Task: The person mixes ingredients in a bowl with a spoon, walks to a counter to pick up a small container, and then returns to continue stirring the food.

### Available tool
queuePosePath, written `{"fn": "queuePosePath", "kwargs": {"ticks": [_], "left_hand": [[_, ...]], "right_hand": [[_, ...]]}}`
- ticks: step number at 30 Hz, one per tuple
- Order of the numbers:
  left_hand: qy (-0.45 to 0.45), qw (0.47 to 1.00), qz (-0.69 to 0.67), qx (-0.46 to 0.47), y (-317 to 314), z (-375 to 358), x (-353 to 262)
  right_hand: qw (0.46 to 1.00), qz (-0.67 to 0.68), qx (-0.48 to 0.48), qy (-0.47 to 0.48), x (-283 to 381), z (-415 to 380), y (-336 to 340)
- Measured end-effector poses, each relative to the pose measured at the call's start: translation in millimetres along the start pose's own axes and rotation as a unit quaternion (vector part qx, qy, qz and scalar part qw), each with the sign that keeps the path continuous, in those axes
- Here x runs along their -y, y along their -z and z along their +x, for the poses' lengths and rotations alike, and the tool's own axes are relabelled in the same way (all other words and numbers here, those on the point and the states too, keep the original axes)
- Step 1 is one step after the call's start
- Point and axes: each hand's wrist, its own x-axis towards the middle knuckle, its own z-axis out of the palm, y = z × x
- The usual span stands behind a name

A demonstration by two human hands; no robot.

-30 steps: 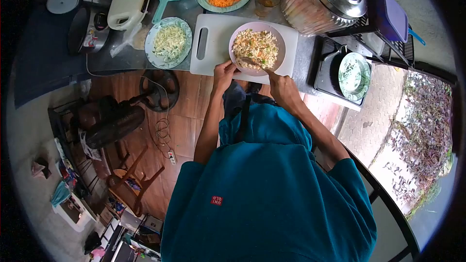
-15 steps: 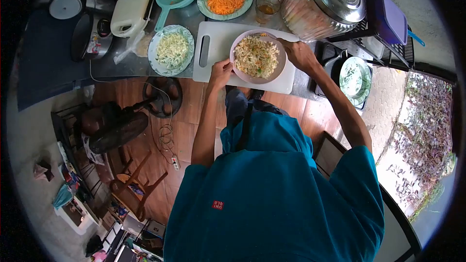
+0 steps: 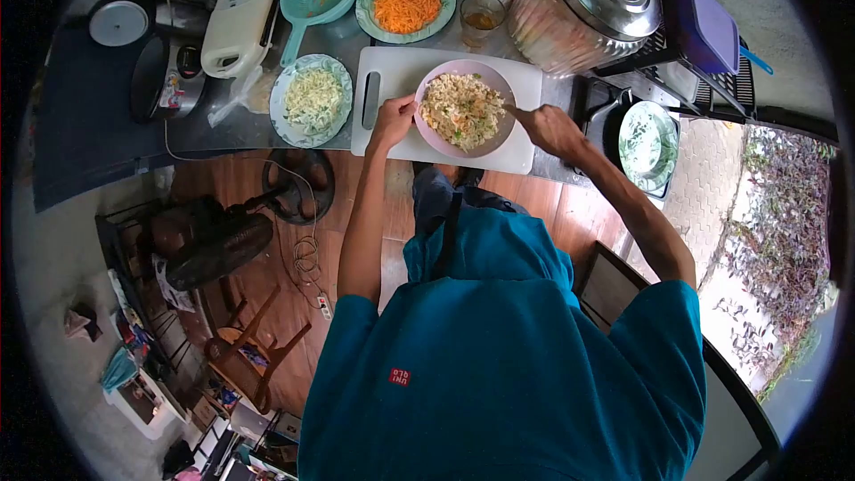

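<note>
A pale pink bowl (image 3: 509, 138) stands on the white cutting board (image 3: 392, 61). Inside it is a chopped, pale mixture (image 3: 463, 111) with green and orange bits. With fingers closed on the bowl's left rim, my left hand (image 3: 393, 121) keeps hold of it. My right hand (image 3: 548, 131) is wrapped around the handle of a utensil (image 3: 510, 110) at the right rim. The utensil's far end is sunk in the mixture, so I cannot make out its kind.
Left of the board lies a plate (image 3: 280, 111) of shredded pale vegetable. Behind are a plate (image 3: 364, 18) of shredded carrot, a green strainer (image 3: 294, 0), a glass (image 3: 482, 22) and a large lidded jar (image 3: 552, 27). A stove with a patterned plate (image 3: 648, 147) is at right.
My right hand has moved down along the right rim, and the utensil has shifted from the bowl's top edge to its right side. My left hand has slid slightly left and up with the bowl.
</note>
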Motion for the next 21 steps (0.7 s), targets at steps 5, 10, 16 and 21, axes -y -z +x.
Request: {"fn": "queuePosePath", "kwargs": {"ticks": [5, 10, 16, 21], "left_hand": [[0.005, 1.0, -0.017, 0.004, 0, -3, -7], [-0.011, 0.975, -0.139, -0.172, -15, -32, 9], [0.073, 0.94, -0.307, -0.129, -66, -90, 15], [0.04, 0.928, -0.351, -0.115, -89, -96, 18]], "right_hand": [[1.0, -0.012, -0.013, -0.013, 13, 0, -8], [0.993, 0.057, -0.097, -0.041, 10, -1, 16], [0.989, 0.083, -0.108, -0.063, -19, 12, -10], [0.982, 0.168, -0.069, -0.048, 11, 12, -10]]}}
